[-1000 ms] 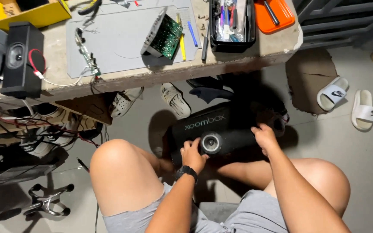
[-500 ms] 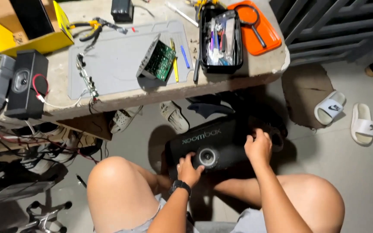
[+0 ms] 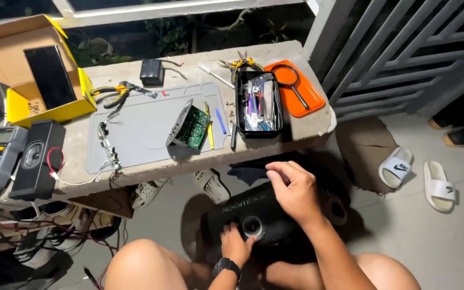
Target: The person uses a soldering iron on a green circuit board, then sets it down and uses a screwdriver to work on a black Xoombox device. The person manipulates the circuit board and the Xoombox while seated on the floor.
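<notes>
In the lower middle of the frame I see the black portable speaker [image 3: 253,212] sitting on the floor between the knees, just below the edge of the concrete bench [image 3: 318,126]. My left hand [image 3: 236,244] presses against its near face beside the round dial, fingers curled on the casing. My right hand [image 3: 295,190] lies over the top of the speaker, fingers bent and closed around its upper edge. On the bench in the upper middle lie a grey work mat [image 3: 140,129], a green circuit board [image 3: 191,128] tilted on it, and a black tool case [image 3: 259,107]. An orange tray [image 3: 310,99] sits to the case's right. White sandals [image 3: 420,174] rest at the right.
</notes>
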